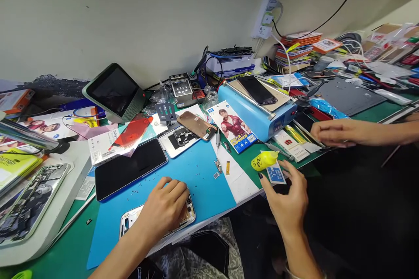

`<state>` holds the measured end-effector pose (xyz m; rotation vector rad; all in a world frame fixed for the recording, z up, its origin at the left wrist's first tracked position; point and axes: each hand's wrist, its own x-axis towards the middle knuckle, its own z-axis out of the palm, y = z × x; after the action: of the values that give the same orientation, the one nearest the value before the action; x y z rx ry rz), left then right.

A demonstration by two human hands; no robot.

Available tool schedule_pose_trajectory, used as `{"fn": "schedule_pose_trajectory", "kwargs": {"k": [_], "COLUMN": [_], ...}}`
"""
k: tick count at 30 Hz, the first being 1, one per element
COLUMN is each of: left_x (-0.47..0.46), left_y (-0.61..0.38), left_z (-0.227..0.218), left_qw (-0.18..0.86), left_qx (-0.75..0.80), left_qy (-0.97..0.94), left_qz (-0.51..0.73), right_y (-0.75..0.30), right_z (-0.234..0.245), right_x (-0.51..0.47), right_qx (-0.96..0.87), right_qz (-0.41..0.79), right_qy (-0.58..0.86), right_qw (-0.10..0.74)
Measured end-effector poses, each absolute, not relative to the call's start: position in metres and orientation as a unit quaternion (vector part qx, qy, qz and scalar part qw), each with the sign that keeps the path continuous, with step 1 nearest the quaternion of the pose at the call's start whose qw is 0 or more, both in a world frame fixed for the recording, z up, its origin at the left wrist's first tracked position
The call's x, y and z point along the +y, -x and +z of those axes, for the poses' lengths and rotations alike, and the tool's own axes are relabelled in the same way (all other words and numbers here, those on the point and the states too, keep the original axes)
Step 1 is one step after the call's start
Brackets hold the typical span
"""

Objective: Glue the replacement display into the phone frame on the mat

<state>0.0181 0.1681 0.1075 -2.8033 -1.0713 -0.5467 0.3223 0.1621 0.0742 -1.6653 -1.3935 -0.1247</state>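
Note:
My left hand (166, 205) lies over an opened phone frame (131, 217) at the front of the blue mat. Its fingers are curled down onto the frame, and their tips are hidden. To the right, my right hand (290, 194) is open, thumb and fingers apart, close beside a small yellow squeeze bottle (260, 162). I cannot tell whether a fingertip touches the bottle, which leans over by a blue-and-white card (276, 174). Small phone parts (218, 166) and an orange flex cable (228, 167) lie between the hands.
A dark-screened phone (131, 168) and a gold phone back (196, 124) lie behind my left hand. A blue heating machine (255, 115) carries another phone (257, 89). Another person's hand (334, 133) reaches in from the right. A white stand (68, 200) stands at left.

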Motion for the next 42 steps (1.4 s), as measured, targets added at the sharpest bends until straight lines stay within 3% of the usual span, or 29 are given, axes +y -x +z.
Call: {"fn": "schedule_pose_trajectory", "kwargs": {"k": [5, 12, 15, 19, 23, 27, 32, 42], "left_x": [0.169, 0.176, 0.162, 0.128, 0.108, 0.114, 0.123, 0.114], "left_y": [-0.019, -0.002, 0.019, 0.048, 0.046, 0.026, 0.018, 0.017], "left_z": [0.101, 0.107, 0.114, 0.114, 0.107, 0.103, 0.103, 0.098], "left_qw": [0.055, -0.057, -0.085, -0.087, -0.073, -0.114, -0.127, -0.099], "left_qx": [-0.354, -0.434, -0.495, -0.534, -0.513, -0.518, -0.529, -0.533], "left_qy": [0.917, 0.875, 0.828, 0.799, 0.83, 0.831, 0.814, 0.788], "left_qz": [-0.174, -0.205, -0.251, -0.261, -0.205, -0.165, -0.205, -0.292], "right_y": [-0.302, -0.271, -0.245, -0.208, -0.184, -0.174, -0.171, -0.174], "right_z": [0.077, 0.087, 0.097, 0.107, 0.113, 0.116, 0.117, 0.116], "right_x": [0.13, 0.116, 0.118, 0.134, 0.157, 0.17, 0.176, 0.175], "right_qx": [-0.533, -0.584, -0.636, -0.674, -0.685, -0.689, -0.681, -0.632], "right_qz": [0.002, 0.066, 0.196, 0.329, 0.344, 0.334, 0.35, 0.512], "right_qy": [0.653, 0.612, 0.576, 0.567, 0.61, 0.623, 0.624, 0.537], "right_qw": [0.538, 0.529, 0.475, 0.341, 0.202, 0.16, 0.157, 0.225]}}
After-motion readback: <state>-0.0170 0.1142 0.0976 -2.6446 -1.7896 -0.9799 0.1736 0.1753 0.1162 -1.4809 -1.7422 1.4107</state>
